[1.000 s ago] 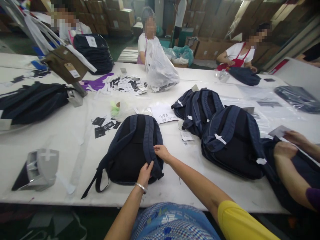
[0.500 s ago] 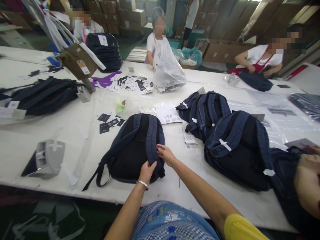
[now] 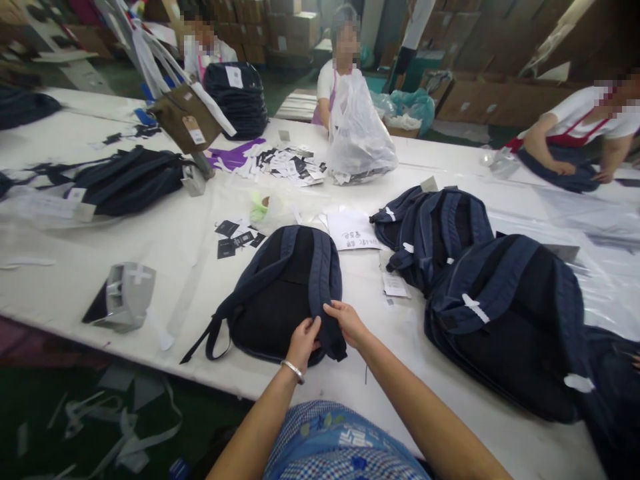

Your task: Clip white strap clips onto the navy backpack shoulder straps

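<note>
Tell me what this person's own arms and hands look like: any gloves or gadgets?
Both the left hand and the right hand are ungloved, with no gadgets or cables visible. A shiny, silver-coloured bracelet circles the left wrist; the right wrist shows none. No sleeves cover either forearm.

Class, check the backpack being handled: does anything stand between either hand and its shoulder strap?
Nothing visible does: the left hand and the right hand both touch the shoulder strap of the backpack.
</note>
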Available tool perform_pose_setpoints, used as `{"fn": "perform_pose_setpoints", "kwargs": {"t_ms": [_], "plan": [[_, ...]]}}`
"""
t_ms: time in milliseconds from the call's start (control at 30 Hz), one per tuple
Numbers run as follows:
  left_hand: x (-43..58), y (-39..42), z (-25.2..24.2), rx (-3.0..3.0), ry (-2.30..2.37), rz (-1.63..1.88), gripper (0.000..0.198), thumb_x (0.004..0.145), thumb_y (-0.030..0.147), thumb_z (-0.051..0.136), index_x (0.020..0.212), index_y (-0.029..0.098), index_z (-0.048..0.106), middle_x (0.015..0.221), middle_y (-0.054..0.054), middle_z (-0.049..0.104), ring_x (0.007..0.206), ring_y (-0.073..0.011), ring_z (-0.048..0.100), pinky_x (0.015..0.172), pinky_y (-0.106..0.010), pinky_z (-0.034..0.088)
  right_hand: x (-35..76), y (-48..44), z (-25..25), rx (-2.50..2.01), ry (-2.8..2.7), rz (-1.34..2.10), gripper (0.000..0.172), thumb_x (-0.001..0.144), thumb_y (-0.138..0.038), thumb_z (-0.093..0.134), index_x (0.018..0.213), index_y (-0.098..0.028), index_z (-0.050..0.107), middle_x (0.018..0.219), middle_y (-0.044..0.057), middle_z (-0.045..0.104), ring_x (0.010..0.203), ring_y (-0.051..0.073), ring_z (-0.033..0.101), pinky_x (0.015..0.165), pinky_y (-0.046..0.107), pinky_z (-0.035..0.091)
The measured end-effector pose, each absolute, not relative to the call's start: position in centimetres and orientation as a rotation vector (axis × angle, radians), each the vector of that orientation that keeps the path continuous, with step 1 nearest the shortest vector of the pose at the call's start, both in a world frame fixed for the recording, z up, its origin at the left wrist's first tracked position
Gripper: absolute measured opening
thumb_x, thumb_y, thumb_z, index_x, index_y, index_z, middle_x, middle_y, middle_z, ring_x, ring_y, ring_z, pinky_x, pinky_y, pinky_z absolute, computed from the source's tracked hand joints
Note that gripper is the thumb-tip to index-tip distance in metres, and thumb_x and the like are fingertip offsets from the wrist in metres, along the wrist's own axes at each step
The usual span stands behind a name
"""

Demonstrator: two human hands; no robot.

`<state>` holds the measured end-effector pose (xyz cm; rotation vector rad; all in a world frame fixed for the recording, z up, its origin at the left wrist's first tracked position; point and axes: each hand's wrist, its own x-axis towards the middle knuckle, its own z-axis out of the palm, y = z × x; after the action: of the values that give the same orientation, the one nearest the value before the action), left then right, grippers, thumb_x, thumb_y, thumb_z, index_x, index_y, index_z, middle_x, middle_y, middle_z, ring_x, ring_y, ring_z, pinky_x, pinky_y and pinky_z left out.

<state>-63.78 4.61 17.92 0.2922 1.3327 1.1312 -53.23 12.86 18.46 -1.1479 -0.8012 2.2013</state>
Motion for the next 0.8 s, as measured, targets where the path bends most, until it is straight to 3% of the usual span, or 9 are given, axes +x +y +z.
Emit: {"fn": "perform_pose_setpoints", "kwargs": {"t_ms": [100, 200, 267, 400, 500, 600, 800], "plan": [[-65.0, 5.4, 17.5, 0.348, 1.468, 1.12, 0.049, 0.085, 0.057, 0.046, 0.096, 0.012, 0.061, 0.079, -0.01, 0.066, 0.064, -0.0168, 0.063, 0.06, -0.029, 0.053, -52.8, 13.2, 18.6, -1.157, -0.764, 2.234, 0.018, 0.074, -0.029, 0.071, 0.085, -0.015, 0.065, 0.074, 0.003, 0.071, 0.061, 0.014, 0.064, 0.059, 0.024, 0.053], [-66.2, 6.5, 17.3, 0.751, 1.832, 1.145, 0.033, 0.082, 0.039, 0.057, 0.105, 0.015, 0.061, 0.085, -0.008, 0.065, 0.063, -0.0139, 0.059, 0.064, -0.028, 0.051, -52.3, 13.8, 19.1, -1.177, -0.715, 2.317, 0.012, 0.077, -0.023, 0.067, 0.086, -0.015, 0.065, 0.076, 0.003, 0.071, 0.062, 0.013, 0.065, 0.06, 0.02, 0.053], [-66.8, 7.3, 17.4, 1.019, 1.957, 1.124, 0.036, 0.077, 0.027, 0.064, 0.112, 0.021, 0.061, 0.094, -0.007, 0.066, 0.07, -0.0141, 0.06, 0.072, -0.028, 0.049, -52.1, 14.2, 19.5, -1.169, -0.679, 2.38, 0.012, 0.079, -0.02, 0.065, 0.09, -0.015, 0.065, 0.078, 0.003, 0.072, 0.064, 0.013, 0.066, 0.062, 0.02, 0.054], [-66.5, 8.1, 17.3, 1.034, 1.864, 1.006, 0.023, 0.079, 0.024, 0.06, 0.099, 0.018, 0.068, 0.073, -0.005, 0.067, 0.062, -0.0153, 0.061, 0.063, -0.025, 0.049, -52.2, 14.6, 20.0, -1.13, -0.64, 2.441, 0.009, 0.082, -0.018, 0.06, 0.088, -0.014, 0.064, 0.075, 0.003, 0.071, 0.06, 0.012, 0.066, 0.06, 0.021, 0.055], [-65.6, 8.3, 16.5, 0.783, 1.727, 1.016, 0.029, 0.081, 0.021, 0.055, 0.108, 0.014, 0.063, 0.062, -0.002, 0.063, 0.049, -0.0135, 0.059, 0.048, -0.023, 0.047, -52.3, 14.3, 20.1, -1.101, -0.644, 2.446, 0.009, 0.083, -0.02, 0.058, 0.087, -0.014, 0.063, 0.07, 0.003, 0.07, 0.057, 0.013, 0.064, 0.057, 0.022, 0.055], [-65.3, 8.5, 15.4, 0.731, 1.662, 0.981, 0.033, 0.082, 0.02, 0.051, 0.113, 0.011, 0.059, 0.059, -0.001, 0.062, 0.045, -0.0129, 0.057, 0.045, -0.022, 0.045, -52.2, 14.0, 19.9, -1.092, -0.653, 2.449, 0.012, 0.085, -0.024, 0.057, 0.086, -0.013, 0.063, 0.068, 0.004, 0.07, 0.056, 0.014, 0.064, 0.054, 0.023, 0.054], [-66.6, 9.9, 14.6, 1.011, 1.799, 0.938, 0.014, 0.073, 0.024, 0.065, 0.082, 0.014, 0.07, 0.083, -0.008, 0.068, 0.072, -0.0162, 0.062, 0.063, -0.023, 0.046, -51.3, 14.9, 19.9, -1.154, -0.627, 2.402, 0.01, 0.082, -0.019, 0.06, 0.09, -0.013, 0.064, 0.077, 0.004, 0.072, 0.064, 0.012, 0.066, 0.063, 0.019, 0.054]]}}
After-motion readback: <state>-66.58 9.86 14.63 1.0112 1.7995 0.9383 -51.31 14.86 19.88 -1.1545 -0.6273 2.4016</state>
